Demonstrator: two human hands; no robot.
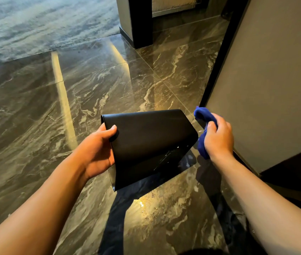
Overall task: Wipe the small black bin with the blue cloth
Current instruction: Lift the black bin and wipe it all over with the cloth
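Observation:
The small black bin (pixel 149 142) is held tilted above the marble floor, its flat dark side facing me. My left hand (pixel 98 150) grips its left edge, thumb on the face and fingers behind. My right hand (pixel 217 137) is just right of the bin, closed around the bunched blue cloth (pixel 204 126). The cloth sticks out above and below the fist and sits beside the bin's right edge; whether it touches the bin is unclear.
Glossy dark marble floor (pixel 90 85) spreads all around, with bright light reflections. A grey wall panel with a dark edge (pixel 265 80) stands close on the right. A grey-blue carpet (pixel 35 24) lies at the far left, and a dark door frame (pixel 140 21) stands ahead.

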